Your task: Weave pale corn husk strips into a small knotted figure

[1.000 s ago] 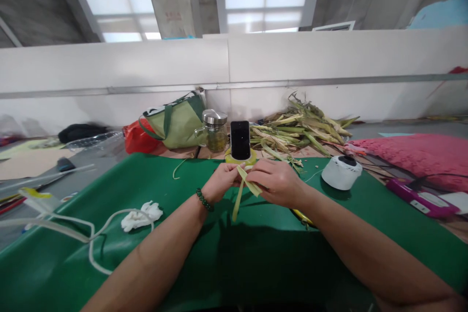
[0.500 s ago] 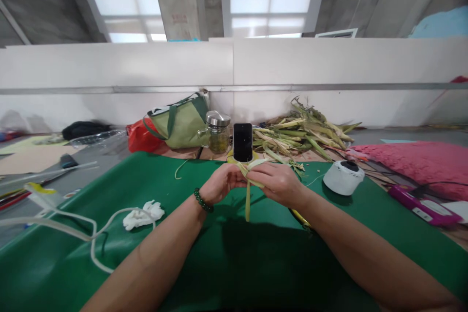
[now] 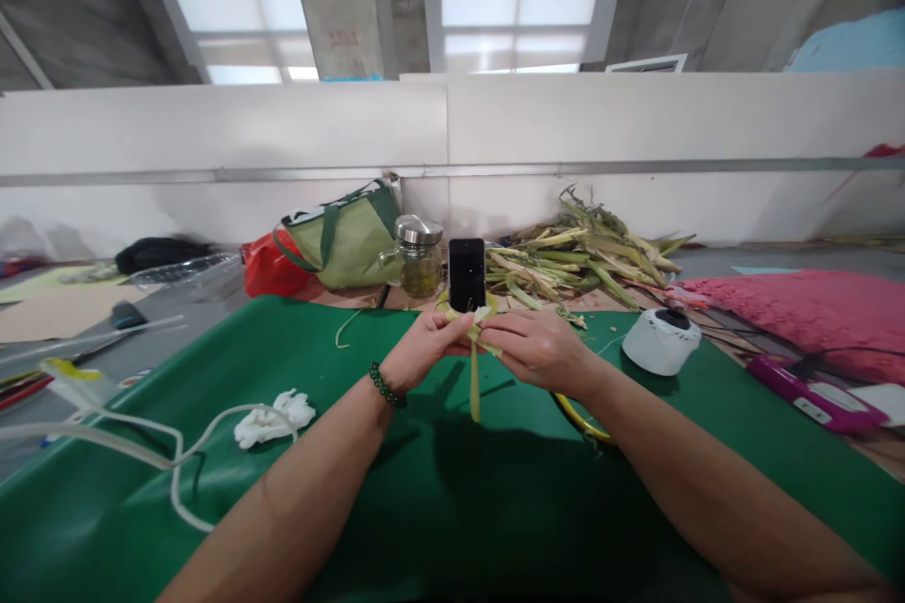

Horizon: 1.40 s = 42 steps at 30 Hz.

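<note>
Pale green-yellow leaf strips, like plant husk, cross between my two hands, with one strip hanging straight down over the green mat. My left hand, a dark green bead bracelet at its wrist, pinches the strips from the left, thumb on top. From the right, my right hand grips them with curled fingers; its fingertips are partly hidden. Just behind the hands a black phone stands upright on a yellow base. Under my right forearm lies part of a yellow ring-shaped thing.
Behind the mat stand a glass jug with a metal lid, a green bag and a heap of dried stalks. A white-wrapped roll sits at right. Crumpled tissue and a white cable lie at left.
My hands have shifted slightly left, and the upper strip end, which stuck out to the right, is now folded in shorter between the fingers. More of the yellow ring shows.
</note>
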Motion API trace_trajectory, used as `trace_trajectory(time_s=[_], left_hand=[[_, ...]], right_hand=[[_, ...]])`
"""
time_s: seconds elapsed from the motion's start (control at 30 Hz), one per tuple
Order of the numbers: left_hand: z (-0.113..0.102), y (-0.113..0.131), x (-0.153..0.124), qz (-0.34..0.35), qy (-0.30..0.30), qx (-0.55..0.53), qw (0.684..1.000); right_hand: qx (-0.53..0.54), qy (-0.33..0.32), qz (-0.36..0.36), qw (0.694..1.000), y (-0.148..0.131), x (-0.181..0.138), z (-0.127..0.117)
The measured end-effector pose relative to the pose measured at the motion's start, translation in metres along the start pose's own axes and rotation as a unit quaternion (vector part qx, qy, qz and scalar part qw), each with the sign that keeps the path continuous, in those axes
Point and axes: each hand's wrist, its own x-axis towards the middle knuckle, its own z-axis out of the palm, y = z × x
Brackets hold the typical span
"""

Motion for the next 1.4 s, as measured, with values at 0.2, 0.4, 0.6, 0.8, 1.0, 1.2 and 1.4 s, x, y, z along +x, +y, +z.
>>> trace_trajectory(time_s=[0.2,0.4,0.6,0.8,1.0,1.2,1.4], left_hand=[[-0.002,0.005,-0.003,-0.001,-0.009,0.039,0.999],[-0.004,0.006,-0.004,-0.002,-0.003,0.037,0.999],[-0.005,0.008,-0.004,0.026,0.003,0.052,0.998],[-0.004,0.008,-0.004,0.038,0.007,0.070,0.997],[-0.001,0.004,-0.003,0.040,-0.008,0.070,0.997],[0.003,0.001,-0.003,0.005,0.001,0.078,0.997],[0.009,-0.005,-0.002,-0.005,0.034,0.021,0.999]], right_hand=[[-0.010,-0.009,0.002,1.000,0.005,-0.003,0.000],[-0.038,-0.035,-0.002,0.999,0.007,-0.003,-0.004],[0.115,0.008,0.060,0.992,0.005,-0.004,-0.004],[0.258,-0.037,0.321,0.911,0.012,-0.004,-0.002],[0.424,-0.042,0.429,0.797,0.006,0.004,0.006],[0.368,0.001,0.466,0.805,-0.003,0.003,0.012],[0.145,0.047,0.277,0.949,-0.016,0.000,0.019]])
